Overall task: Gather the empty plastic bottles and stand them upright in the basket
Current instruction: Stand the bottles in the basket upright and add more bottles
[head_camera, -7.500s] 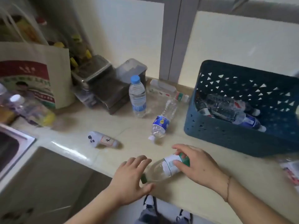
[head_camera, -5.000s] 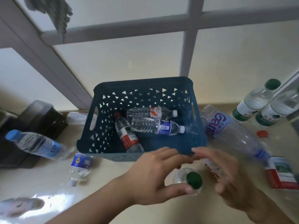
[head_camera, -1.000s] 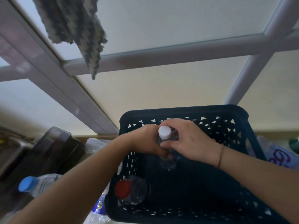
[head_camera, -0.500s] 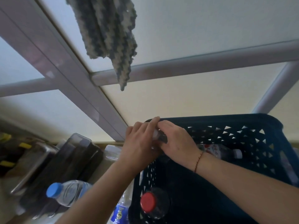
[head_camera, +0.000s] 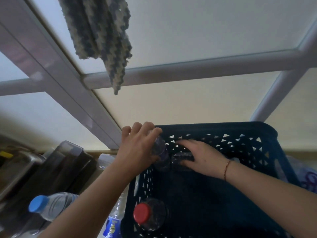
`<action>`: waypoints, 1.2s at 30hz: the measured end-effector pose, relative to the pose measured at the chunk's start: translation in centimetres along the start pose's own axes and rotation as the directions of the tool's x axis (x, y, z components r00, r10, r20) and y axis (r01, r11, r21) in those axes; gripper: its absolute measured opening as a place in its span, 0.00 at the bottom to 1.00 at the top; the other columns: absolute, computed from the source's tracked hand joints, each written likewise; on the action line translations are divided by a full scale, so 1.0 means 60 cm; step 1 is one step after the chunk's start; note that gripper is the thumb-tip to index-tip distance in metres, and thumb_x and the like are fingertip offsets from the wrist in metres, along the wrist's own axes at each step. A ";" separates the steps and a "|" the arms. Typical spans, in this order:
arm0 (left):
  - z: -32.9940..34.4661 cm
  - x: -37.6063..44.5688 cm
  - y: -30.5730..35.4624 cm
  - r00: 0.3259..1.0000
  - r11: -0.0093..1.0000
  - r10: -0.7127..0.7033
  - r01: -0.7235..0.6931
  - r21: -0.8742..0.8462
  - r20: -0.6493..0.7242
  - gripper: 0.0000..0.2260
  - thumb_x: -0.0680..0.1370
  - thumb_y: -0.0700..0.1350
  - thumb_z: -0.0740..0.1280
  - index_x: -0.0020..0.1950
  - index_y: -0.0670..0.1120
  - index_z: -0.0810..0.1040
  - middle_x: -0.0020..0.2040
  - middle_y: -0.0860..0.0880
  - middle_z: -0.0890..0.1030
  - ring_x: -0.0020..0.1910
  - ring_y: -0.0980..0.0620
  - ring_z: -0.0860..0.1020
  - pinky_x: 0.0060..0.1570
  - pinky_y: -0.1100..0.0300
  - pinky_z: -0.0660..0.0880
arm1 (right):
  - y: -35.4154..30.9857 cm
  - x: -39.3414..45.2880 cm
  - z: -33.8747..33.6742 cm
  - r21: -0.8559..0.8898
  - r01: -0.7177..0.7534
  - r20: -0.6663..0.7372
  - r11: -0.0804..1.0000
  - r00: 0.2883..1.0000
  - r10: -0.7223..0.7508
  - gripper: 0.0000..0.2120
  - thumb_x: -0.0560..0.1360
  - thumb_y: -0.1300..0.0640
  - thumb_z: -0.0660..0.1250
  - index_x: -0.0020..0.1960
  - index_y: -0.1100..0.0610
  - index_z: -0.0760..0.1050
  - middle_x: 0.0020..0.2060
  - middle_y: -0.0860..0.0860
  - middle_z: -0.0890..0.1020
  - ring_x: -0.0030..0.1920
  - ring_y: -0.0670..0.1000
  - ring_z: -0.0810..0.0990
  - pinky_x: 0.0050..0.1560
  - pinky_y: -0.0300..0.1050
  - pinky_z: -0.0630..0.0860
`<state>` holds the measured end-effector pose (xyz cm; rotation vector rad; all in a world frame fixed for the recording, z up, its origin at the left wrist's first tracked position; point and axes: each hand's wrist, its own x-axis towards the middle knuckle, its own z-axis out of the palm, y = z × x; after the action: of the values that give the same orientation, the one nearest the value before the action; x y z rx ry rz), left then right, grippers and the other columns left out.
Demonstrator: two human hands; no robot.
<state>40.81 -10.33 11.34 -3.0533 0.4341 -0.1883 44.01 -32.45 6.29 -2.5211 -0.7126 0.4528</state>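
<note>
Clear plastic bottle [head_camera: 160,152] stands roughly upright in the far left corner of the dark blue basket [head_camera: 214,127], with the left hand [head_camera: 137,148] wrapped around its upper part, fingers [head_camera: 147,126] curled over the top. Just beside it the right hand [head_camera: 200,156] lies palm-down inside the basket, its fingers pressed over a second clear bottle [head_camera: 181,156] lying on its side. A red-capped bottle [head_camera: 147,214] stands in the near left corner, while a blue-capped bottle [head_camera: 51,206] waits outside on the bench.
</note>
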 end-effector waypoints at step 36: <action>0.202 0.053 0.228 0.974 0.986 0.153 -0.140 -0.090 0.166 0.34 0.68 0.54 0.73 0.72 0.48 0.68 0.67 0.47 0.74 0.65 0.41 0.72 0.60 0.42 0.70 | 0.125 -0.044 -0.026 -0.518 -0.291 0.340 0.804 0.793 0.506 0.19 0.75 0.66 0.67 0.65 0.63 0.74 0.64 0.59 0.77 0.63 0.57 0.77 0.63 0.47 0.75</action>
<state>41.64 -23.94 -1.28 -3.0610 0.6660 0.1009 45.53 -40.13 4.13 -3.0513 -0.4456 1.2106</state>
